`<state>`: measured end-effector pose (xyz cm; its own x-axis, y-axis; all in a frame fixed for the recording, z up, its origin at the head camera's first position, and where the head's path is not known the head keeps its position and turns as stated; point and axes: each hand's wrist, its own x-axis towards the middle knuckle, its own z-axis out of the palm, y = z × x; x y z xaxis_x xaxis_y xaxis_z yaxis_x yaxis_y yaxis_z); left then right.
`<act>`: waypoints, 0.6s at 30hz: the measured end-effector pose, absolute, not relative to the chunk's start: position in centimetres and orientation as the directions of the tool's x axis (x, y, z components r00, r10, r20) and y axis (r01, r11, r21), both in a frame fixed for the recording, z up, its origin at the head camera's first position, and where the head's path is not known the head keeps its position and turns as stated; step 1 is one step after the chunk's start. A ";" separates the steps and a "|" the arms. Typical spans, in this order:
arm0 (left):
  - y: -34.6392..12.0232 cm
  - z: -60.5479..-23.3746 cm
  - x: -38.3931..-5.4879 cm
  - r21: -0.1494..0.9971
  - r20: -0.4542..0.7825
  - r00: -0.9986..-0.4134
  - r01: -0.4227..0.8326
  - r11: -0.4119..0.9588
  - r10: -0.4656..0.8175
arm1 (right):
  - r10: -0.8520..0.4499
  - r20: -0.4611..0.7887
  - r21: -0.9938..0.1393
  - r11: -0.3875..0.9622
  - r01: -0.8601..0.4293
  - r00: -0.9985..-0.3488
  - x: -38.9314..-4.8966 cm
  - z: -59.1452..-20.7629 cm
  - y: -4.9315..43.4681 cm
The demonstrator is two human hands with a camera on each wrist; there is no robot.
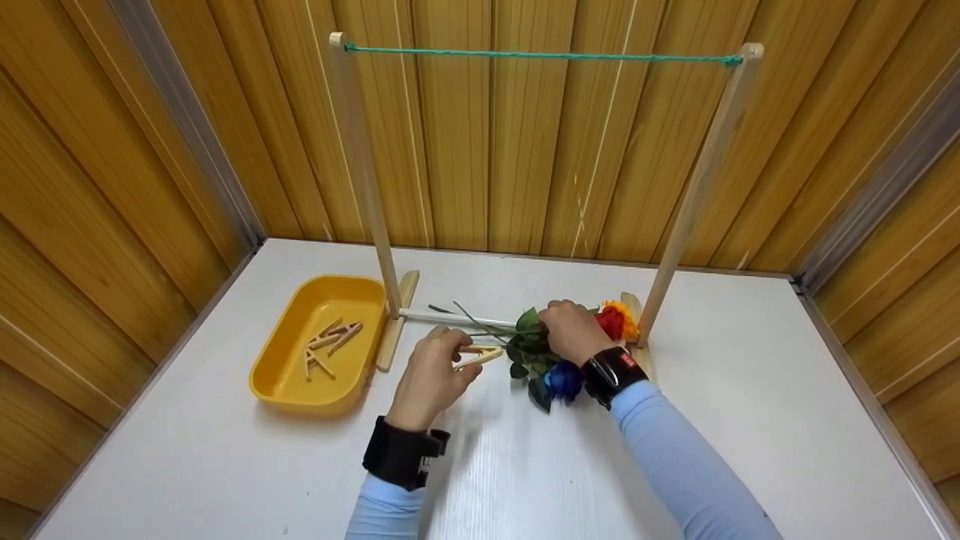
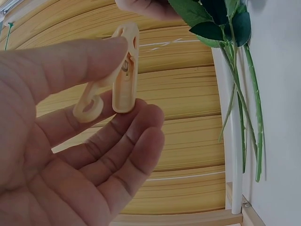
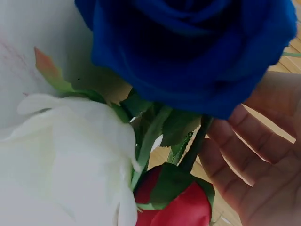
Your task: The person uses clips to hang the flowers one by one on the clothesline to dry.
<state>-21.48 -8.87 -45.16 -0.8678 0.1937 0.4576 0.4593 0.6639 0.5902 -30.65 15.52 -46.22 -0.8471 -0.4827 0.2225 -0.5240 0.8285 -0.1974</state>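
Note:
My left hand (image 1: 431, 379) pinches a light wooden-coloured clothespin (image 2: 124, 70) between thumb and fingers, above the table and left of the flowers. Its handle end, one arm hooked, faces into the palm. My right hand (image 1: 574, 330) reaches over the bunch of artificial roses, its curled fingers at a green stem (image 3: 195, 146); the thumb tip is hidden behind the blue rose (image 3: 197, 61). Near that hand are a red rose (image 1: 611, 324), a white rose (image 3: 70, 165) and an orange-yellow flower (image 1: 628, 319). Loose stems (image 2: 256, 117) extend from the leaves toward the left hand.
A wooden frame with two posts (image 1: 694, 199) carries a taut green cord (image 1: 540, 54) across its top. A white bar (image 1: 431, 317) joins the feet. The yellow tray (image 1: 274, 367) at left holds several clothespins (image 1: 345, 337). Wood-patterned panels (image 1: 525, 150) enclose the white table (image 1: 772, 420).

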 end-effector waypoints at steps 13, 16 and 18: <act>-8.9 -45.0 -21.4 0.579 0.455 -0.870 0.451 0.679 0.190 | -0.507 0.247 -0.139 0.825 -0.548 -0.826 -31.3 -46.4 16.0; -9.0 -45.0 -21.5 0.577 0.456 -0.871 0.446 0.684 0.183 | -0.513 0.278 -0.132 0.817 -0.561 -0.812 -31.3 -45.8 16.3; -9.0 -45.1 -21.5 0.577 0.456 -0.872 0.442 0.687 0.179 | -0.508 0.293 -0.144 0.814 -0.563 -0.810 -31.3 -45.3 16.5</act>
<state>-21.47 -9.00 -45.05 -0.8720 0.1790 0.4556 0.4424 0.6867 0.5769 -31.25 16.53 -45.29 -0.8099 -0.5083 0.2929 -0.5628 0.8140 -0.1435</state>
